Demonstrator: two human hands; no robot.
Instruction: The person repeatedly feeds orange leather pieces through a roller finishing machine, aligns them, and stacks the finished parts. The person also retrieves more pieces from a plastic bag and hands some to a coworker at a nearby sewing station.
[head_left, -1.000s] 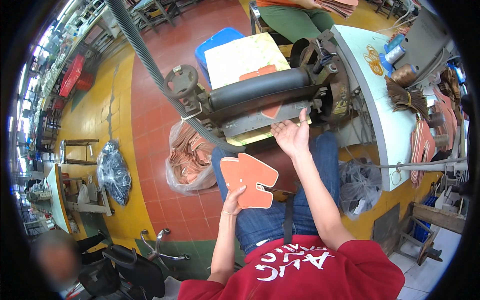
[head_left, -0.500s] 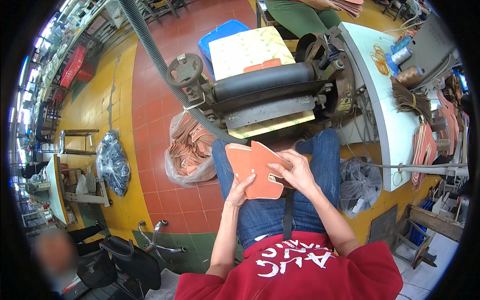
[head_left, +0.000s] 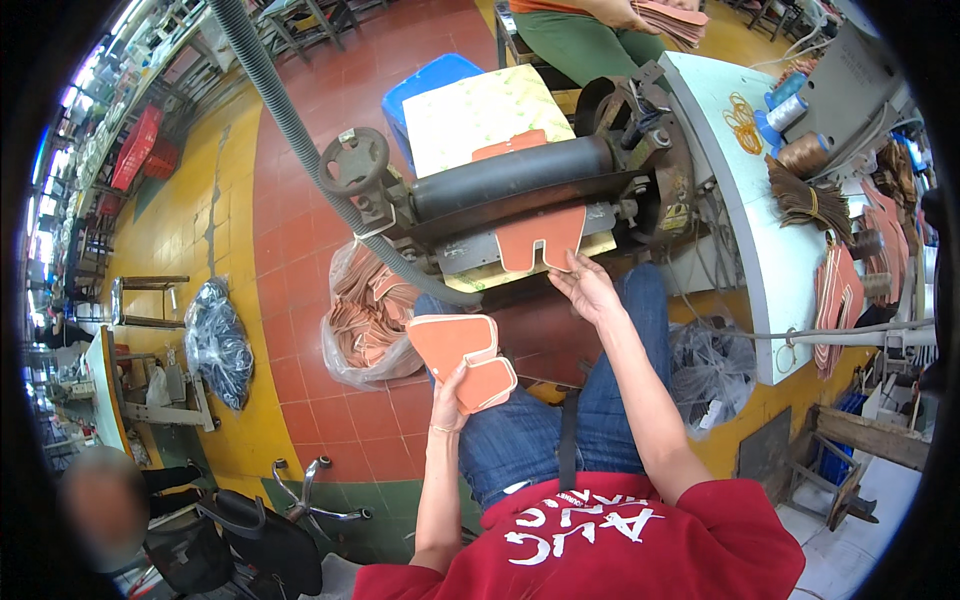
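My left hand [head_left: 450,400] grips a small stack of flat orange shoe-upper pieces [head_left: 455,350] with pale edges and a notch, held above my left thigh. My right hand [head_left: 586,285] pinches the near edge of a single orange shoe-upper piece [head_left: 535,235], notch toward me. That piece lies on the metal plate [head_left: 470,255] at the front of a roller machine, its far end close to the dark roller [head_left: 510,178]. Behind the roller, another orange piece [head_left: 510,143] shows on a yellowish patterned board [head_left: 480,110].
A clear bag of orange pieces [head_left: 370,310] stands on the floor at left, beside a grey ribbed hose [head_left: 290,115] and the machine's handwheel [head_left: 354,162]. At right is a pale table [head_left: 715,130] with thread spools [head_left: 790,110]. A co-worker's hands hold similar pieces [head_left: 675,22] beyond.
My right hand has taken one piece off the stack and carried it forward onto the machine's plate. The left hand with the stack has shifted left and slightly down.
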